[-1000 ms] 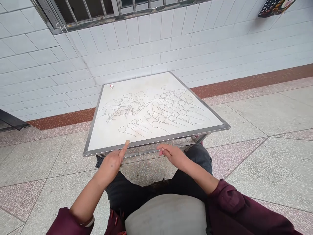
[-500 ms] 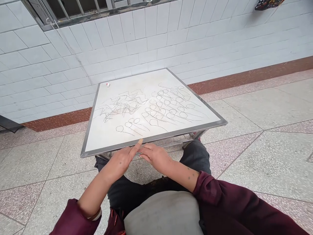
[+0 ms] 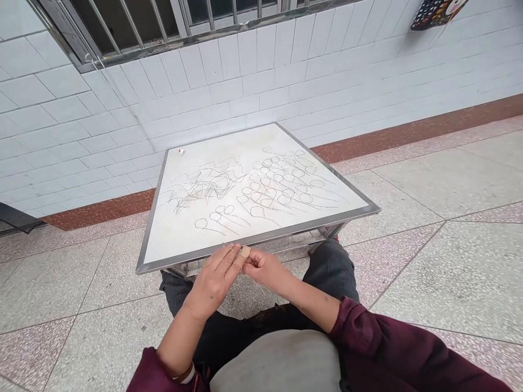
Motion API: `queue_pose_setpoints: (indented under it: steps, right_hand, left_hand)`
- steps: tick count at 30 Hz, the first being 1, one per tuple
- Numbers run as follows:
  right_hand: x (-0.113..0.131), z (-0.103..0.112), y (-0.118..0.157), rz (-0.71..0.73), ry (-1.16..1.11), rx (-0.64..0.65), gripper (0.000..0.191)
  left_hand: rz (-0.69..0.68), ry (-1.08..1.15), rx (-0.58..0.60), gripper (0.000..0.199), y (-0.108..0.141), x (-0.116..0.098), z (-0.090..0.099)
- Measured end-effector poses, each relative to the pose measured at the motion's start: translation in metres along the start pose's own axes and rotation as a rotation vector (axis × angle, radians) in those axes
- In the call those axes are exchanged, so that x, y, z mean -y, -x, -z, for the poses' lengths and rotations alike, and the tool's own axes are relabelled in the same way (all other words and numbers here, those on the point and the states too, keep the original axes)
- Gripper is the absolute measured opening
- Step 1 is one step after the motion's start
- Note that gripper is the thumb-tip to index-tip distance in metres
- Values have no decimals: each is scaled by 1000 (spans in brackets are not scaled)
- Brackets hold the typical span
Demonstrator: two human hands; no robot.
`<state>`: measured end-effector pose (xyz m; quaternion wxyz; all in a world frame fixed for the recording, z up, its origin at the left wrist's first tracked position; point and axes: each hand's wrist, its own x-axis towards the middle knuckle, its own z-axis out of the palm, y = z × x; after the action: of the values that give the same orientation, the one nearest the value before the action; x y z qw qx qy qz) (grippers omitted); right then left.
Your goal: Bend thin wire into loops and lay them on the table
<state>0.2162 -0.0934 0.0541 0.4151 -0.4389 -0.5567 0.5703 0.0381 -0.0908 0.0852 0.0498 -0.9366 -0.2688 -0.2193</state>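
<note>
In front of the near edge of a white-topped table (image 3: 163,247), my two hands meet. My left hand (image 3: 216,276) has its fingers pressed together, back upward, with a tan covering (image 3: 245,251) on one digit's tip. A faint thin line shows by its fingertips. My right hand (image 3: 265,270) is closed in a pinch beside that tan tip, touching my left hand. Whatever lies between the fingers is too small to make out. Dark looping and zigzag lines (image 3: 208,182) cover much of the tabletop.
A small red and white object (image 3: 181,152) lies at the table's far left corner. Behind stands a white tiled wall (image 3: 229,65) with a barred window (image 3: 134,24). A patterned bag (image 3: 435,13) hangs at upper right. My knees are under the table's near edge.
My left hand has moved slightly right and its fingers now point more forward. My right hand's fingers have curled from nearly straight into a pinch. The view has tilted up slightly.
</note>
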Motion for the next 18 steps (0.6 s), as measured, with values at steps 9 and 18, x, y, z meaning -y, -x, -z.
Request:
queue_pose_setpoints:
  steps: [9,18]
  right_hand:
    - [16,-1,6,-100,-181,-48,18]
    - [14,-8,10,-79,-101,-85,16]
  left_hand:
    - [652,550,-605,49,3,-36,-13]
    - [1030,1151,-625,62,-18,-38,-19]
